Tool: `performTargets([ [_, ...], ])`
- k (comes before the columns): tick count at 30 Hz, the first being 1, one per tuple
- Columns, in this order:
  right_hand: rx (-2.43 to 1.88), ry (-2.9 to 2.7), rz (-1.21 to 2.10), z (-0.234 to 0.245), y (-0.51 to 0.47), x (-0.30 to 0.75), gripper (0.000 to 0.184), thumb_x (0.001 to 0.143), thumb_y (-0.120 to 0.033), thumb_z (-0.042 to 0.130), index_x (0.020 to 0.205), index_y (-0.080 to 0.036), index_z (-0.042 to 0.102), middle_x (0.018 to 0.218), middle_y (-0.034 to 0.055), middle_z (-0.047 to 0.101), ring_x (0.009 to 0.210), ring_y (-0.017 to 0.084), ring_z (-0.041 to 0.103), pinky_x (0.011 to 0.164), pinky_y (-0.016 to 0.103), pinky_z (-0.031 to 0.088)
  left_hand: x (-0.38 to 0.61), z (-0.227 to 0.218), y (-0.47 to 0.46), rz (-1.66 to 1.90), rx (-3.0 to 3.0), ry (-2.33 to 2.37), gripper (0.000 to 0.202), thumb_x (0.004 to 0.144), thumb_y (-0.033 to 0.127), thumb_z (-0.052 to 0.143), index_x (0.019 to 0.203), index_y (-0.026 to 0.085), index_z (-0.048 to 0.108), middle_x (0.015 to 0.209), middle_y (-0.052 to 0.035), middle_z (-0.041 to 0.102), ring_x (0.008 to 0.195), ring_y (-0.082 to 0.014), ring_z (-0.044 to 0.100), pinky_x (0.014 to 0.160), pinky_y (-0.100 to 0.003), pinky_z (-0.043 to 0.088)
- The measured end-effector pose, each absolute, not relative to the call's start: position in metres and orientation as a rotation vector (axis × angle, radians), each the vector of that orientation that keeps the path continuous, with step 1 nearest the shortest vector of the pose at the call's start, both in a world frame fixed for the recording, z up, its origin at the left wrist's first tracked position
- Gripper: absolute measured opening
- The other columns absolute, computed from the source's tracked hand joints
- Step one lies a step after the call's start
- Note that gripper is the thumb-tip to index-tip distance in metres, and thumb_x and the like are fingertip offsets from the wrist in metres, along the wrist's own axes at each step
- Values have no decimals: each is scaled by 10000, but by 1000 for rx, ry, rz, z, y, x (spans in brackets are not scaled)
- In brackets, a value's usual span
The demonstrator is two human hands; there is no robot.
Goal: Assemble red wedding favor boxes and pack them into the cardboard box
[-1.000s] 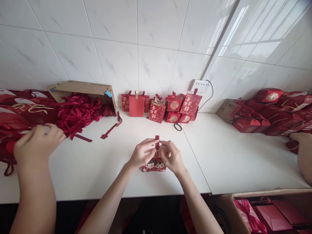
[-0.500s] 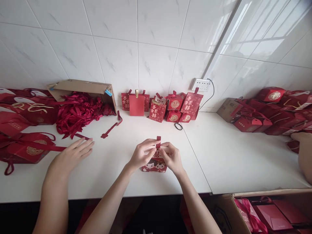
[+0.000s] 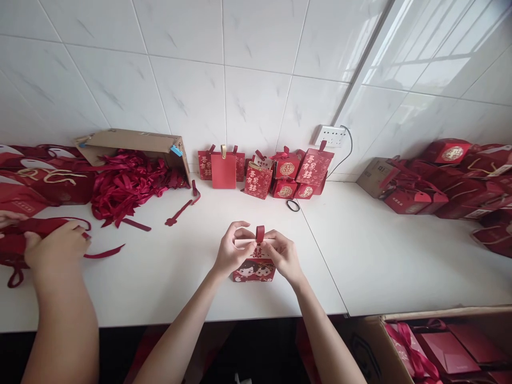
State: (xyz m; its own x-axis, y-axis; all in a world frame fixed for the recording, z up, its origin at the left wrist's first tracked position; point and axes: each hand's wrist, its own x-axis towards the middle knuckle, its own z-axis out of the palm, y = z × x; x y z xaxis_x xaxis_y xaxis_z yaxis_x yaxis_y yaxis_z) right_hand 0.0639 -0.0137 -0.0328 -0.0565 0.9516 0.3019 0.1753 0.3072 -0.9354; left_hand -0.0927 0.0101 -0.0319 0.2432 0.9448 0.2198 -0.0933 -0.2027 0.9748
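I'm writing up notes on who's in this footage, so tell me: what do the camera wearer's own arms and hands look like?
The left hand and right hand are ungloved, with no ring, watch or bracelet to be seen. The left forearm and right forearm narrow toward the wrists; no sleeves show.

Just the one view, shot from a head-worn camera above the near edge of the white surface [image 3: 160, 256]. It's aimed forward and down across the surface, pretty close in, with the tiled wall [image 3: 184, 64] behind the surface caught up top.
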Motion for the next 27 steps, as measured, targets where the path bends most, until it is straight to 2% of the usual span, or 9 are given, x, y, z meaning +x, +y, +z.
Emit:
performTargets([
  [4,-1069,-1468,968,-31,-11,64,216,832,-398,573,807,-185,605,684,-3,573,592,130,525,542,242,400,-92,-32,11,1175,1349,845,335,700,280,669,940,200,450,816,-11,631,737,-163,638,678,-307,530],
  [8,-1066,-1482,915,-32,-10,64,220,841,-407,560,812,-193,599,742,15,623,663,156,585,599,264,444,-89,-33,13,1215,1376,820,298,701,317,671,860,199,449,766,16,608,655,-129,611,625,-266,506],
  [10,-1055,-1504,883,-34,-11,65,217,854,-405,540,931,-206,580,803,27,654,726,174,616,629,278,466,-89,-36,13,1208,1406,817,334,724,341,658,955,210,455,807,11,607,732,-148,627,668,-284,518],
  [12,-1059,-1505,868,-35,-14,66,307,863,-403,528,1105,-217,506,864,38,671,795,188,628,646,289,480,-94,-42,13,1180,1430,822,440,740,369,650,1093,226,430,954,-31,614,904,-185,626,757,-323,527],
  [14,-1107,-1445,861,-33,-17,68,377,860,-417,530,1167,-214,455,845,39,674,809,194,627,646,294,487,-101,-50,10,1152,1432,831,550,732,404,660,1180,221,399,1115,-84,584,1055,-224,582,844,-360,512],
  [17,-1252,-1236,850,-23,-22,68,343,821,-470,568,1031,-202,526,737,21,650,675,180,603,573,280,476,-112,-56,-3,985,1387,785,623,737,420,664,1236,198,366,1178,-126,573,1074,-263,584,868,-395,513],
  [20,-1314,-1071,846,-4,-28,67,336,761,-505,623,856,-185,587,700,13,618,582,150,546,496,249,433,-117,-47,-26,814,1361,727,530,790,378,632,1228,210,383,1157,-106,601,1055,-260,604,863,-389,529],
  [22,-1296,-1054,839,11,-34,65,326,761,-503,617,778,-178,602,674,3,593,570,133,517,485,231,410,-116,-34,-41,849,1345,740,464,808,364,615,1199,220,412,1157,-88,604,1065,-248,600,877,-367,527],
  [27,-1244,-1100,764,41,-47,63,302,819,-461,543,742,-176,608,665,-7,584,566,116,488,494,215,385,-105,0,-68,1028,1265,838,431,773,376,628,1137,216,465,1103,-71,632,1003,-243,621,828,-336,546],
])
